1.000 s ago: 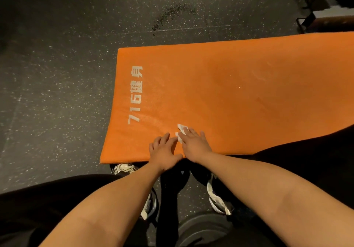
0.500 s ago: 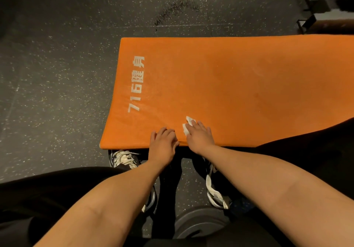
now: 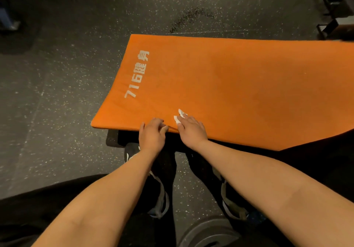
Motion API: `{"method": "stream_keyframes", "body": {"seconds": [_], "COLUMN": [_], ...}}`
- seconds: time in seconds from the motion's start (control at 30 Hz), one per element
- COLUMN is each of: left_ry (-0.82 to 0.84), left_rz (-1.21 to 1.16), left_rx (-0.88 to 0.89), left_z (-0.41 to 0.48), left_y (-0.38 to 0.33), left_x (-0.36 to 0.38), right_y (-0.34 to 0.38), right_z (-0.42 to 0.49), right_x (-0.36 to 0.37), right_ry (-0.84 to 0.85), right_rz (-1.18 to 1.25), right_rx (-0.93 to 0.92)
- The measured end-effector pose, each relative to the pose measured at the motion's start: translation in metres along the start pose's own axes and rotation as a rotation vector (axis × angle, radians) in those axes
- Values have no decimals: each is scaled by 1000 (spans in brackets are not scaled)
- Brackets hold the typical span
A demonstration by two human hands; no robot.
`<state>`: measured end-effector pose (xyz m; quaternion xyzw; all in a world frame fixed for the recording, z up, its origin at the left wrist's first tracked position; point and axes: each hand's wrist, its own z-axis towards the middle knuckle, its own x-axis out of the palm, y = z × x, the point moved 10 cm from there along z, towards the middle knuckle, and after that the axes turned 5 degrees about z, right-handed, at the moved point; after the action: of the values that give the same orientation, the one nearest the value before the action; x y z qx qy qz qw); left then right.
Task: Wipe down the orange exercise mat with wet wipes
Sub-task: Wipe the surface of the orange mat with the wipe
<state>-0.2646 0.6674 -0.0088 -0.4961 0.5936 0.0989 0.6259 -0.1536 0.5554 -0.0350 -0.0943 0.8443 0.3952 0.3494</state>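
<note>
Black shoes [image 3: 159, 198] are standing nearest, on the speckled floor [image 3: 57, 93]. Just beyond them, the left hand [image 3: 152, 134] is resting at the near edge of the orange mat [image 3: 239, 85], its fingers curled; whether they are gripping that edge cannot be told. The right hand [image 3: 192, 130], fingers straight and close together, is pressing a white wet wipe [image 3: 179, 115] flat onto the mat near its corner. The wipe is lying beneath the fingertips and showing just past them. Wiping is probably at an early stage, since the lettered end and the long far stretch are showing no damp trace.
</note>
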Motion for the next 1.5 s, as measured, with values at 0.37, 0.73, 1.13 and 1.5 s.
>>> {"method": "stream_keyframes", "body": {"seconds": [0.37,0.73,1.13,1.5], "left_ry": [94,278,320,207], "left_rz": [78,169,270,414], "left_rx": [-69,125,83,-34], "left_z": [-15,-13,-13,-3], "left_y": [37,-13,-4,18], "left_x": [20,88,104,80], "right_y": [2,-57,-59,-58], "right_z": [-4,10,9,-3], "right_x": [47,15,28,26], "right_ry": [20,-123,-68,-139], "right_rz": [41,-148,-197,-192], "right_rx": [13,104,114,114]}}
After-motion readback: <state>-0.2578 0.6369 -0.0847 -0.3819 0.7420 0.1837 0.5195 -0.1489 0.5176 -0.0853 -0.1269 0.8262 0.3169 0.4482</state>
